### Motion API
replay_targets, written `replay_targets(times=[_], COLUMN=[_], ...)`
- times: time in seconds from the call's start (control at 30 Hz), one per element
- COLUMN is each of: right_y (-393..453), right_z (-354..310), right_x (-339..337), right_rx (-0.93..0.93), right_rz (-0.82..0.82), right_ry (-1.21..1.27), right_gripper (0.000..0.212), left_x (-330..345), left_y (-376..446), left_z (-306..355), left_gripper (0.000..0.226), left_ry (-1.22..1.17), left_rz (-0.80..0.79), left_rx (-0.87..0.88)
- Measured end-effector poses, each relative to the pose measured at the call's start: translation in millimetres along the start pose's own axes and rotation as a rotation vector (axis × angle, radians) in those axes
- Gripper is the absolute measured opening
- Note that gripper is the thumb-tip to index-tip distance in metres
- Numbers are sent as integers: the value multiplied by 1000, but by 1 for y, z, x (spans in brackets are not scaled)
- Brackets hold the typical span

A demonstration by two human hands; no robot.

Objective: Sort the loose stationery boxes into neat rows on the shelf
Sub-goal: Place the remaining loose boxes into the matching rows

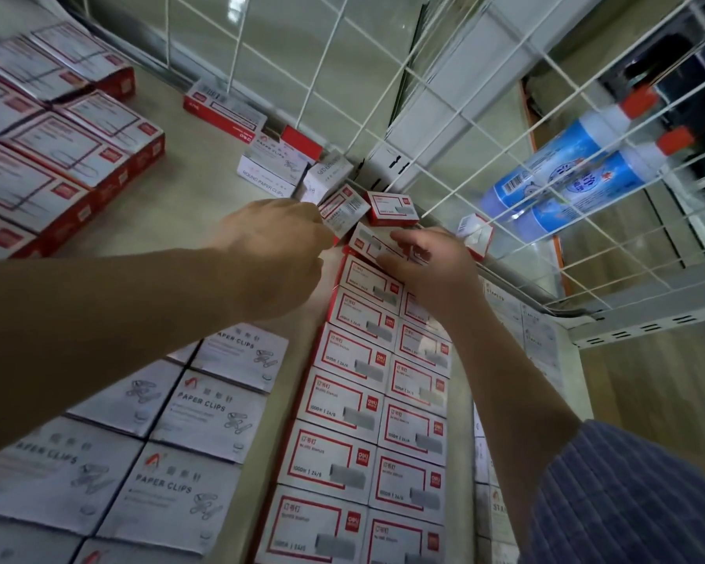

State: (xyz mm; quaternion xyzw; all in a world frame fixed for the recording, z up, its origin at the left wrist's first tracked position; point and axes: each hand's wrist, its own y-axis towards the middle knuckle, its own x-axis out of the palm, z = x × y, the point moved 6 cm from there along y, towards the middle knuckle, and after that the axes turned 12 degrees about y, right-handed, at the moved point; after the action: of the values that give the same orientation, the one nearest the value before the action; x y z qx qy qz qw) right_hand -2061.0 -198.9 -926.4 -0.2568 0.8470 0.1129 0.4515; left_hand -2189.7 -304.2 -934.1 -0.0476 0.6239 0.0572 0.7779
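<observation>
My left hand (279, 238) holds a small red-and-white staple box (342, 209) tilted above the far end of the staple rows. My right hand (428, 266) rests on another small staple box (369, 242) at the head of the two neat rows of red-and-white staple boxes (355, 405). One more loose staple box (392, 207) lies just behind. Further back, loose paper clip boxes (271, 166) and a long red box (220, 111) lie scattered against the wire back.
White paper clip boxes (167, 433) fill rows at the lower left. Larger red boxes (54, 156) are stacked at the left. A white wire grid (444, 103) closes the shelf's back and right side; glue bottles (578, 168) lie behind it. A small box (475, 234) leans at the grid.
</observation>
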Motion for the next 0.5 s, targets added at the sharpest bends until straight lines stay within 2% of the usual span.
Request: replay_targets(times=[0.3, 0.5], right_y=[4, 6], right_z=[-1, -4], right_x=[4, 6], right_rx=[19, -38], right_rz=[-73, -120], right_ry=[82, 85], right_gripper=[47, 38], left_x=[5, 9], left_y=[-3, -3], left_z=[-2, 0], left_gripper=[39, 40], left_ry=[-54, -76], left_rz=[-42, -76], left_rx=[-21, -28])
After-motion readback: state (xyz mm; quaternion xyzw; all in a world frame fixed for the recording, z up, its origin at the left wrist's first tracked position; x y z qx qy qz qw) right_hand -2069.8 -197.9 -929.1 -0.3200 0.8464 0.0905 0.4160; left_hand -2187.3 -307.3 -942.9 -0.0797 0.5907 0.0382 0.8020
